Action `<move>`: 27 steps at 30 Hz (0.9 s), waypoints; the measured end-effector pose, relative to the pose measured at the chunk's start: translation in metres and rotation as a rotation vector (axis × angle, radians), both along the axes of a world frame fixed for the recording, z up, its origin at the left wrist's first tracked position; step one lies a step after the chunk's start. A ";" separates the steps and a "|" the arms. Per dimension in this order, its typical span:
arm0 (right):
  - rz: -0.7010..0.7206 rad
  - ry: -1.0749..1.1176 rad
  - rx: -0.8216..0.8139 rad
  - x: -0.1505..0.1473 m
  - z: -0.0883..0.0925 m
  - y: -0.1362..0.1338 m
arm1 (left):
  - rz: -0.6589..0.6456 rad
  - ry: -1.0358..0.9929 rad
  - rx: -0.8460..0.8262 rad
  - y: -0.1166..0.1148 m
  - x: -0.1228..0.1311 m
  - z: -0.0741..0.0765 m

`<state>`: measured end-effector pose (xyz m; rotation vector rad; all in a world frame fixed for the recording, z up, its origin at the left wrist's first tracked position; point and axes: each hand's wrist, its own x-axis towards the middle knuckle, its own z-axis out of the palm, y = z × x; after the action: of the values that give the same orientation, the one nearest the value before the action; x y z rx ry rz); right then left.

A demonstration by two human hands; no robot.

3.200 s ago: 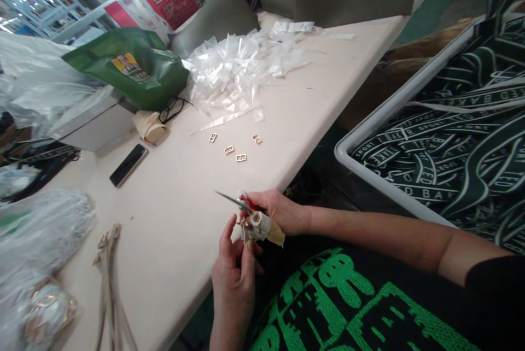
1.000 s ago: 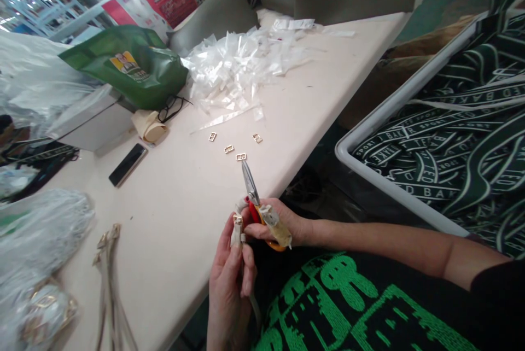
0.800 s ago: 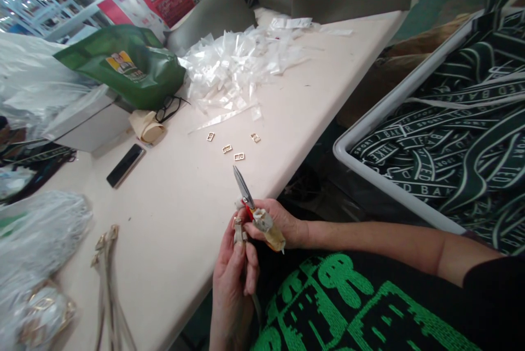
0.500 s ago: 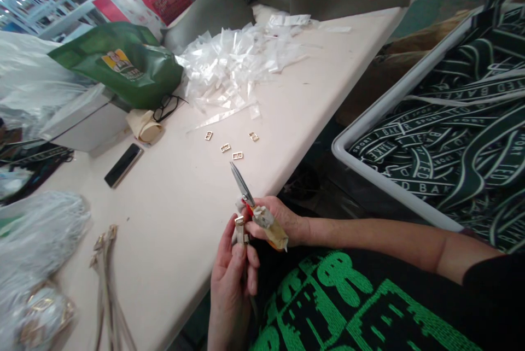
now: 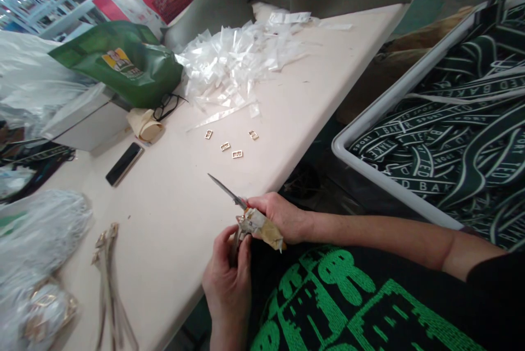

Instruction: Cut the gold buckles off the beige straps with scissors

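Scissors (image 5: 227,189) with handles wrapped in worn tape are gripped in my right hand (image 5: 286,216). Their blades look closed and point up and left over the table edge. My left hand (image 5: 227,274) pinches a narrow beige strap (image 5: 235,246) with a small metal buckle at its upper end. That buckle end lies against or just beside the scissors' taped handle, which partly covers it. Beyond the blade tips, several loose gold buckles (image 5: 237,154) lie on the white table (image 5: 176,198). A bundle of beige straps with buckles (image 5: 107,280) rests at the lower left.
A phone (image 5: 124,164), eyeglasses (image 5: 168,106), a green bag (image 5: 118,64) and a heap of clear plastic pieces (image 5: 229,64) lie farther back. Plastic bags (image 5: 41,241) line the left side. On the right stands a white-rimmed bin (image 5: 369,168) of lettered dark straps.
The scissors have swung left, and my right hand has shifted slightly. My left hand has turned and moved a little left, bringing the strap's buckle end close to the taped handle.
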<state>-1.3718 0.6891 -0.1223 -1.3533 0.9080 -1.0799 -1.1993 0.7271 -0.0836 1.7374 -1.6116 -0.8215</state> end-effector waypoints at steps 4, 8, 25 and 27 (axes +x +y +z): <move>-0.047 -0.062 0.127 0.005 0.001 0.002 | -0.018 0.043 0.028 -0.004 0.002 0.002; -0.112 -0.176 0.216 0.007 0.001 0.004 | 0.038 0.342 0.202 -0.005 0.002 -0.004; 0.009 -0.156 0.336 0.001 0.010 0.004 | 0.183 0.809 0.369 -0.016 0.007 -0.014; 0.088 -0.165 0.359 -0.002 0.009 0.007 | 0.203 0.843 0.372 -0.016 0.007 -0.014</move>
<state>-1.3742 0.6964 -0.1130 -0.9834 0.8631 -0.8961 -1.1920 0.7108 -0.0973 1.4309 -0.7397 -1.5498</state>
